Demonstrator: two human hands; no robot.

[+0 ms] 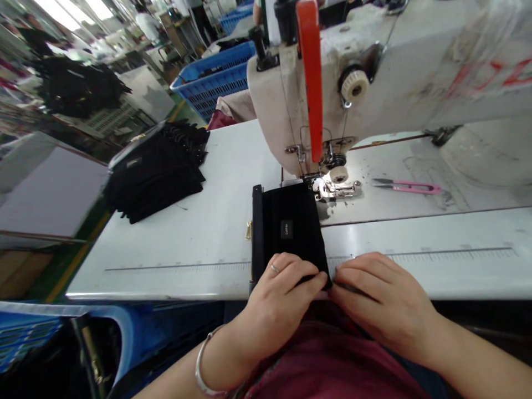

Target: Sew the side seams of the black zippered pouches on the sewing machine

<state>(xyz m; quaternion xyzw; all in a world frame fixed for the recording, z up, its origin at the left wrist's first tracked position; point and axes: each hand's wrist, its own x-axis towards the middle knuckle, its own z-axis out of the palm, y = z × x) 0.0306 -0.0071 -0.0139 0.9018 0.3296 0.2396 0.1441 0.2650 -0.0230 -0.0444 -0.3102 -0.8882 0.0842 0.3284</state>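
Observation:
A flat black fabric pouch [291, 235] lies on the sewing table, with a small dark label and a zip with a gold-coloured pull [249, 230] along its left side. Its far right corner reaches the presser foot of the sewing machine [322, 188]. My left hand [286, 293] is closed on the pouch's near edge, thumb and fingers by the near right corner. Just right of that corner, my right hand [374, 293] has its fingers curled together in a pinch. What lies between those fingertips is hidden.
Pink-handled thread snips [411, 187] lie right of the needle area. A stack of black fabric pieces [153, 172] sits at the table's left end. Blue crates stand behind the table [220, 77] and below its front left edge [124, 338]. People work in the background.

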